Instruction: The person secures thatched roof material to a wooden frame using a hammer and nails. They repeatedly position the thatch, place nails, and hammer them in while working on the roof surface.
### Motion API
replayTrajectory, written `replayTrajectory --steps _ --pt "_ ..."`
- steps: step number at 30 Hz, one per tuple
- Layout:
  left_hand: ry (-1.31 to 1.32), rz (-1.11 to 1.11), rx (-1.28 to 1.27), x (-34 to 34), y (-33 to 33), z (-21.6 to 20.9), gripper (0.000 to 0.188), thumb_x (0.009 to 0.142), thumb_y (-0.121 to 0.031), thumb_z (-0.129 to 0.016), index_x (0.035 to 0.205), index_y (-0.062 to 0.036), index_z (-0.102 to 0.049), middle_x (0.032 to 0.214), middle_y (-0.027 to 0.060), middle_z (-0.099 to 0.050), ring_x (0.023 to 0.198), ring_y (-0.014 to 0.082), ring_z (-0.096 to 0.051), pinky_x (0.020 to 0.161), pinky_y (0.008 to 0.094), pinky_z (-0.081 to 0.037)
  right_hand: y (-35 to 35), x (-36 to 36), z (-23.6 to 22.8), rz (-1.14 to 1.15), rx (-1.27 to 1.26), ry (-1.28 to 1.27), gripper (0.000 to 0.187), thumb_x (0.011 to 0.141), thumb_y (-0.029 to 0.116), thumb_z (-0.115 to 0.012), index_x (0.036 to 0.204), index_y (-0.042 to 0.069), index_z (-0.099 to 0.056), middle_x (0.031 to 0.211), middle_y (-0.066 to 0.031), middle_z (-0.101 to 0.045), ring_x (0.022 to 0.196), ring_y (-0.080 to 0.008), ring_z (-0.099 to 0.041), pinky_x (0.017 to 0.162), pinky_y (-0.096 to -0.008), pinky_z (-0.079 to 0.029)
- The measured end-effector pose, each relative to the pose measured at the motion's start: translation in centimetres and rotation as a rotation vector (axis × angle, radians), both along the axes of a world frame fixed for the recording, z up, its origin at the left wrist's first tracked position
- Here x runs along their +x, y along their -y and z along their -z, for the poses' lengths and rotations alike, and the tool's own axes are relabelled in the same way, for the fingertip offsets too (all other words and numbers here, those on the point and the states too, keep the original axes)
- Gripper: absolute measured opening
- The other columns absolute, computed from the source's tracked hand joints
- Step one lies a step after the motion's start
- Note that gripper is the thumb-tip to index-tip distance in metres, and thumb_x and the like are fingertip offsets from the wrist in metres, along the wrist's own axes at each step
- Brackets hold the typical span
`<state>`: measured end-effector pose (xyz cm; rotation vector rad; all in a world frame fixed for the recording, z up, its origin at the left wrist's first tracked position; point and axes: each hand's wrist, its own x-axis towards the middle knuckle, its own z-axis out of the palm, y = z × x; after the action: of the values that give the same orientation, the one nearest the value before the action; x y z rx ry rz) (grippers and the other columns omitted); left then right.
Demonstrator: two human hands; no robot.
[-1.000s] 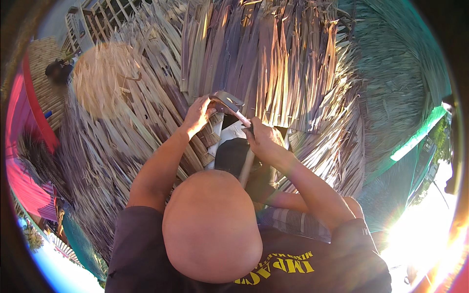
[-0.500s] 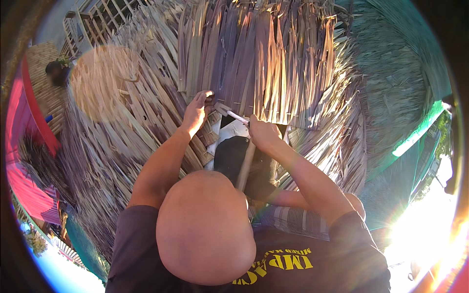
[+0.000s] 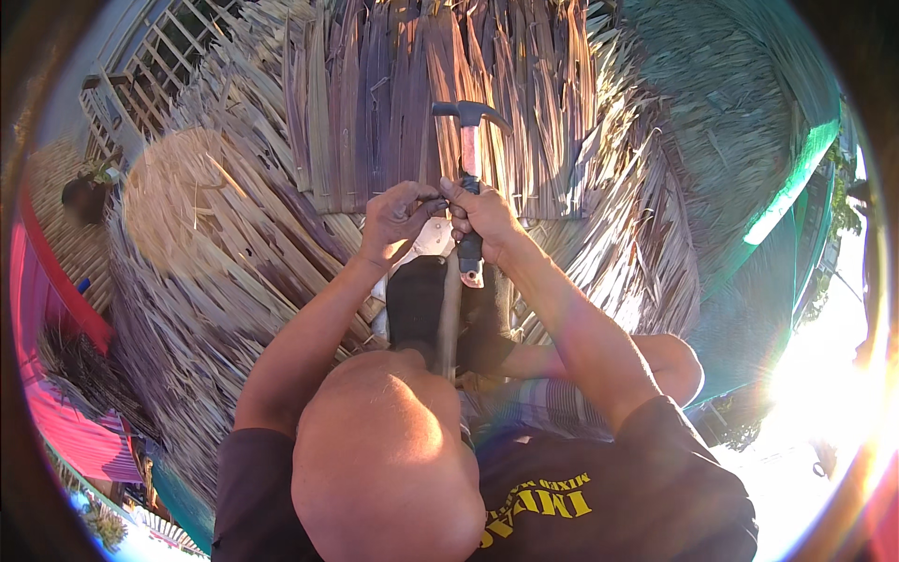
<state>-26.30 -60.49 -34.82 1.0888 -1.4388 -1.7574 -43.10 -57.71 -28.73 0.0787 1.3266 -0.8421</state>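
The right hand's fingers (image 3: 461, 227) wrap the hammer (image 3: 470, 161), its head above them, seemingly freeing the thumb beside the left hand (image 3: 398, 220); its fingertips draw together, contents indiscernible.

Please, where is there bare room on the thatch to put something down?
The thatch looks bare left of the left forearm, and beyond the left hand, left of the hammer. It is crowded where both hands are close together, the right hand gripping the hammer, beside the white patch.
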Motion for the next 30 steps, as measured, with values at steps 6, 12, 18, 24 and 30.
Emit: replayTrajectory --steps 6,12,18,24,30 --pt "-0.061 -0.167 0.152 -0.8 -0.7 -0.3 0.009 0.094 0.000 -0.067 0.103 -0.0001 -0.064 0.103 0.0071 -0.073 0.092 0.0119 -0.067 0.083 0.0286 -0.055 -1.2 -0.5 1.2 -0.015 0.014 -0.078 0.026 0.096 0.028 -0.072 0.092 0.011 -0.054 0.062 0.0051 -0.047 0.045 -0.0051 -0.043 0.043 -0.0251 -0.041" --pt "0.462 -0.083 0.057 0.5 -1.8 1.9 0.013 0.094 -0.004 -0.067 0.106 -0.0030 -0.061 0.096 0.0085 -0.072 0.088 0.0159 -0.069 0.079 0.0317 -0.054 -6.8 -3.7 3.7 -0.522 -0.103 -0.859 0.023 0.096 0.022 -0.068 0.090 0.003 -0.057 0.060 0.0012 -0.048 0.050 -0.0134 -0.047 0.048 -0.0360 -0.041" --pt "0.494 0.190 -0.539 0.4 -2.3 5.3 0.018 0.086 -0.012 -0.073 0.100 -0.0070 -0.064 0.108 0.0084 -0.062 0.102 0.0316 -0.059 0.090 0.0455 -0.047 -10.4 -5.5 -0.4 -0.913 -0.215 -1.006 0.028 0.096 0.024 -0.066 0.093 0.000 -0.053 0.060 -0.0178 -0.054 0.053 -0.0368 -0.056 0.054 -0.0465 -0.044" --pt "0.487 0.194 -0.540 0.7 -2.6 6.8 0.018 0.085 -0.011 -0.073 0.099 -0.0048 -0.062 0.110 0.0123 -0.058 0.104 0.0346 -0.058 0.089 0.0470 -0.048 -8.3 -3.9 -3.9 -1.107 -0.292 -1.002 0.027 0.097 0.023 -0.062 0.100 0.001 -0.047 0.074 -0.0232 -0.062 0.067 -0.0431 -0.062 0.059 -0.0496 -0.047" --pt "0.520 0.244 -0.665 1.4 -2.9 8.0 0.031 0.082 -0.008 -0.074 0.109 -0.0049 -0.058 0.116 0.0133 -0.058 0.104 0.0354 -0.058 0.091 0.0459 -0.049 -7.8 -2.9 -2.8 -1.316 -0.154 -0.967 0.028 0.100 0.028 -0.055 0.106 0.002 -0.048 0.085 -0.0238 -0.068 0.077 -0.0465 -0.066 0.068 -0.0549 -0.051"
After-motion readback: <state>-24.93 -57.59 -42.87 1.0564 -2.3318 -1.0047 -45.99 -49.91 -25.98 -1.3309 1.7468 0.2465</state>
